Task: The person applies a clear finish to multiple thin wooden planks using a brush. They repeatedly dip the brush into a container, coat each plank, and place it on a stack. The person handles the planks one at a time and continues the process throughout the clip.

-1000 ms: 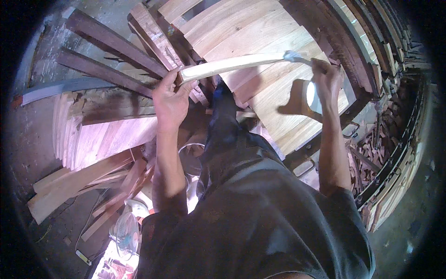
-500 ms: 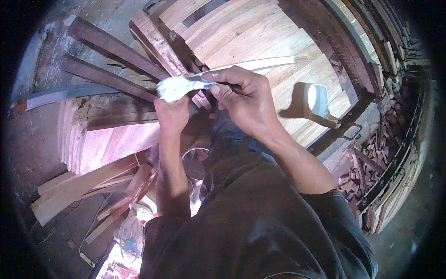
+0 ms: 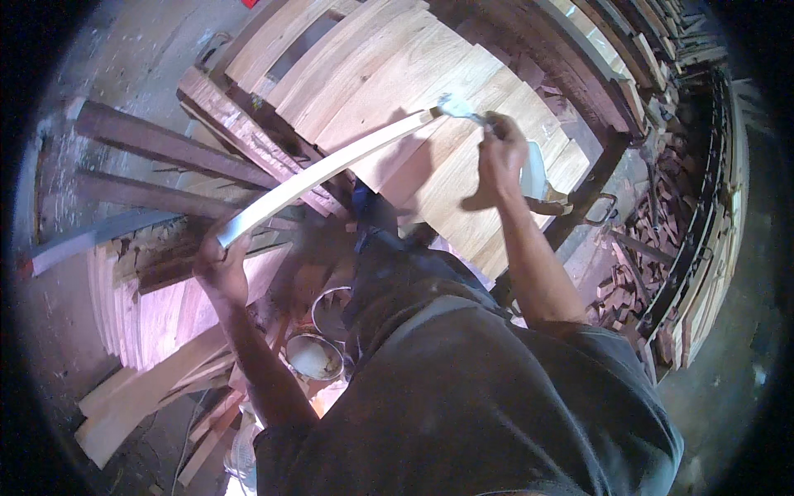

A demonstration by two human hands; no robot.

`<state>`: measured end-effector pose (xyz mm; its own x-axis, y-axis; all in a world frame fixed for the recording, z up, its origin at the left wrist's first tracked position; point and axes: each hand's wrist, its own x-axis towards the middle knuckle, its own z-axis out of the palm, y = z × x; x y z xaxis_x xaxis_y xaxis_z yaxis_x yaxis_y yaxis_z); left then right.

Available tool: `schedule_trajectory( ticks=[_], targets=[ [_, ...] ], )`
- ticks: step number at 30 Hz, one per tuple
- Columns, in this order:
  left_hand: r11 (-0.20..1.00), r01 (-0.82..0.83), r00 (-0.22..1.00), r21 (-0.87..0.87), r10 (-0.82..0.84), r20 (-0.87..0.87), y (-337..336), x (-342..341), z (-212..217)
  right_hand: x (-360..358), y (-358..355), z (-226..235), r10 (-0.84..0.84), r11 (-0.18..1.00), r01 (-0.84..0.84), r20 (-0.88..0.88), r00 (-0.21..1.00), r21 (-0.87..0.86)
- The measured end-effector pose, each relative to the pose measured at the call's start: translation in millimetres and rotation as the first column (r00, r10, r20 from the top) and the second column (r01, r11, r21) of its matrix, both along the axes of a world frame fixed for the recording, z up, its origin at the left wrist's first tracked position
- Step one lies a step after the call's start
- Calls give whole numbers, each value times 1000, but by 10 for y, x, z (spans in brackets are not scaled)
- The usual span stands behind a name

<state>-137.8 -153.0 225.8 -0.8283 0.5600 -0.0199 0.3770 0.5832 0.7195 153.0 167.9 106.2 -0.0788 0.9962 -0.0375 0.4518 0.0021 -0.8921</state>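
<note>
My left hand [image 3: 219, 266] is closed around the near left end of a long, slightly curved pale wood strip [image 3: 327, 168]. That end has a white wet-looking patch. The strip slants up to the right above the plank surface. My right hand [image 3: 504, 155] pinches the handle of a brush [image 3: 457, 106] whose white-coated bristles are at the strip's far end; whether they touch it I cannot tell. Just beyond my right wrist, partly hidden by it, a container with a white inside [image 3: 534, 172] stands on the pale planks [image 3: 364, 99].
Dark timber bars [image 3: 165, 145] jut out at the left, over a stack of curved boards [image 3: 165, 326]. A bucket with white contents [image 3: 314, 357] stands low beside my left arm. Wood offcuts [image 3: 637, 248] are heaped at the right, and a rough beam [image 3: 256, 140] borders the planks.
My hands have moved apart: the left down and leftward with the strip's near end, the right rightward with the brush, from the near end to the far end. The view has shifted slightly.
</note>
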Motion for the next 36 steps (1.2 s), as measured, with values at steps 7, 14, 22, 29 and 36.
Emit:
schedule_trajectory(
  ticks=[7, 14, 22, 29, 36],
  targets=[
    [992, 120, 984, 24, -115, -136, -137, -137, -120, -442, -661, 712, 303, 932, -338, -227, 926, -134],
    [983, 72, 950, -169, -119, -288, -70, -172, -111, 15, 126, -227, -207, 906, 146, -114, 972, -398],
    [973, 65, 950, -221, -128, -285, -68, -163, -70, -209, 18, -450, -428, 821, 142, -431, 795, -553],
    [978, 30, 955, -209, -90, -283, -69, -109, -82, 148, -466, -648, -607, 720, 167, -496, 621, -673],
    [988, 29, 942, -151, -78, -326, -44, -47, -57, -191, -148, -458, -661, 538, -309, -620, 422, -784]
  ],
)
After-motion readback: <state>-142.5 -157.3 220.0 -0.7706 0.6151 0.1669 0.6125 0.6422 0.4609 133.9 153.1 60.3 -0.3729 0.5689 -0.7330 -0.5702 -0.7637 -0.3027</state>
